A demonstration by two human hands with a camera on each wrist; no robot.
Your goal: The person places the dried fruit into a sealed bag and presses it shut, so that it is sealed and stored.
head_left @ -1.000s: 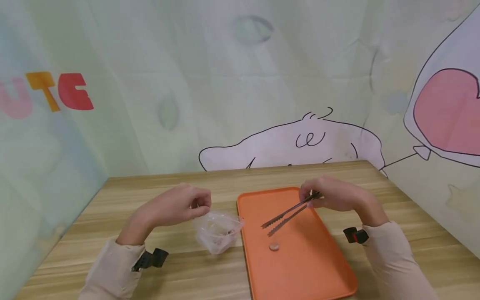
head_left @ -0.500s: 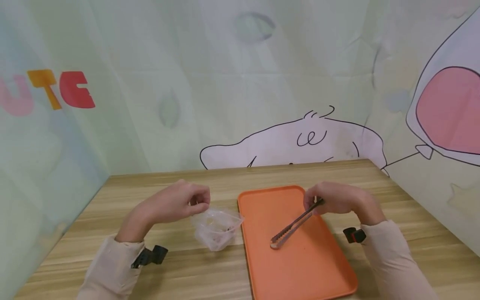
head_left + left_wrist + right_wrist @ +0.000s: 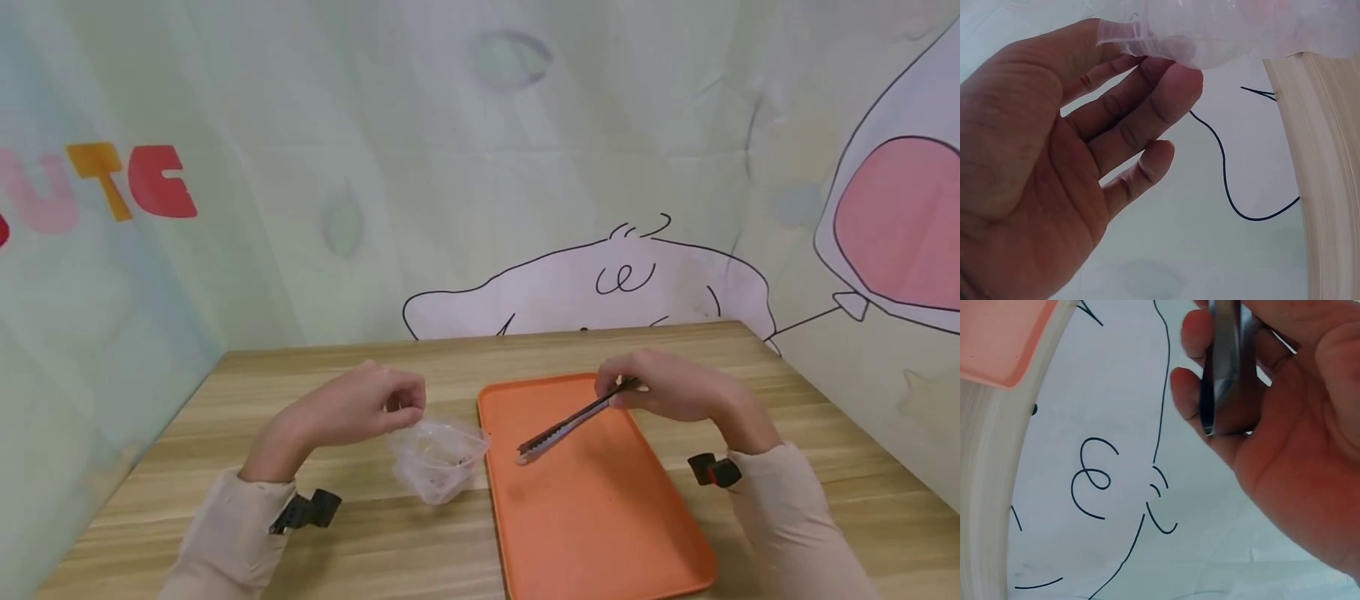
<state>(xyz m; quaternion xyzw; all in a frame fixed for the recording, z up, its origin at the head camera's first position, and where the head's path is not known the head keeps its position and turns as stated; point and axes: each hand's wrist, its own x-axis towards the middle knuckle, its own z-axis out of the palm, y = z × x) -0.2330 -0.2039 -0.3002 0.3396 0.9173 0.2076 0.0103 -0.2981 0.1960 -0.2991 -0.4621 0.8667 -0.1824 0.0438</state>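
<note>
My left hand (image 3: 371, 404) pinches the rim of a clear plastic bag (image 3: 438, 467), which stands with its mouth open on the table. In the left wrist view, thumb and fingers meet at the edge of the bag (image 3: 1229, 28); what lies inside cannot be made out. Over the orange tray (image 3: 600, 517), my right hand (image 3: 663, 385) grips metal serrated tongs (image 3: 572, 427). A small, pale, coin-like piece (image 3: 522, 459) sits between the tong tips, raised off the tray near its left edge. The right wrist view shows the rear end of the tongs (image 3: 1229, 375) in the curled fingers.
The wooden table (image 3: 360, 542) runs back to a printed cloth wall (image 3: 300, 208). The tray's raised left rim stands close beside the bag. Black straps with small devices sit at both sleeves.
The tongs came down on the coin-like piece lying on the tray, closed on it and lifted it leftward toward the bag. My left hand has stayed at the bag.
</note>
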